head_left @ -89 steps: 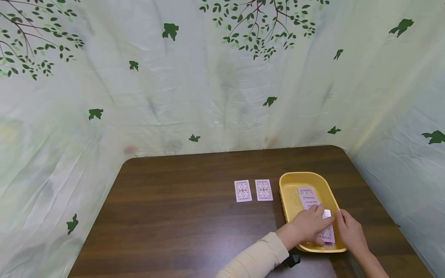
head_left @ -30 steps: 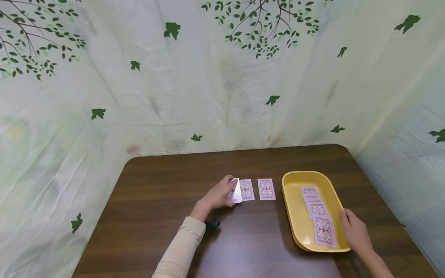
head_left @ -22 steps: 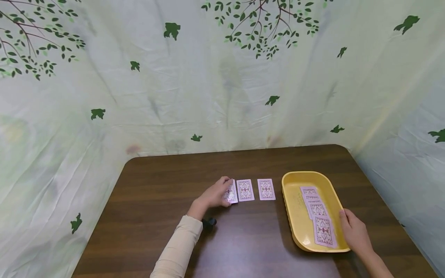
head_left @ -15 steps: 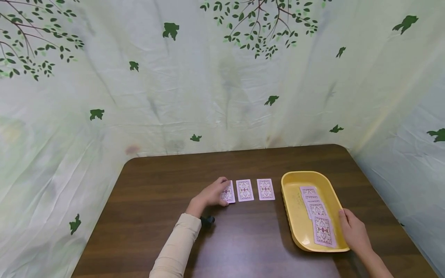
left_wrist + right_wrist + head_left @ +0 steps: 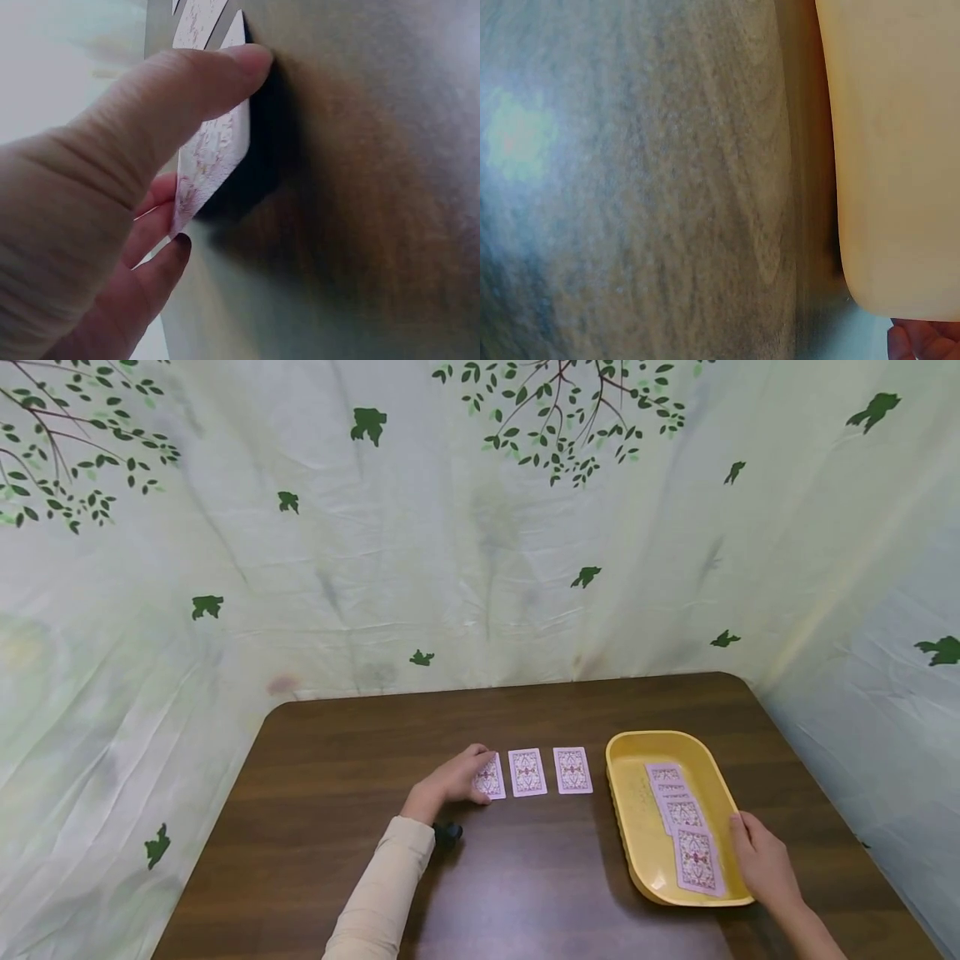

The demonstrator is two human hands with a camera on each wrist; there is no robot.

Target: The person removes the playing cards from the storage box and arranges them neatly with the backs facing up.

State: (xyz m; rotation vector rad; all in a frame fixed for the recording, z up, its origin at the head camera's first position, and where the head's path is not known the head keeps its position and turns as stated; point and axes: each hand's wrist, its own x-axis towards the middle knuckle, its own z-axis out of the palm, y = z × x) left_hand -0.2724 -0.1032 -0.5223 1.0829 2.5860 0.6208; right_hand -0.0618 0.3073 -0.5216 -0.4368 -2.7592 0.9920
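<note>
Left of the yellow tray (image 5: pixel 647 860), the left hand (image 5: pixel 450 781), half closed, pinches a card (image 5: pixel 490 779); the right hand (image 5: pixel 767 864) grips the tray's right edge.

Three pinkish cards in a row, ornate pattern up: middle card (image 5: pixel 527 772) and right card (image 5: pixel 572 770) flat on the desk (image 5: pixel 322 843) with a gap between, left card (image 5: pixel 492 777) pinched and partly covered by the left hand (image 5: pixel 452 777). Yellow round-cornered tray (image 5: pixel 647 860) just right of the row, right rim gripped by the right hand (image 5: pixel 767 860). Inside: matching tray cards (image 5: pixel 699 862), pattern up, overlapping in a slanted column.
</note>
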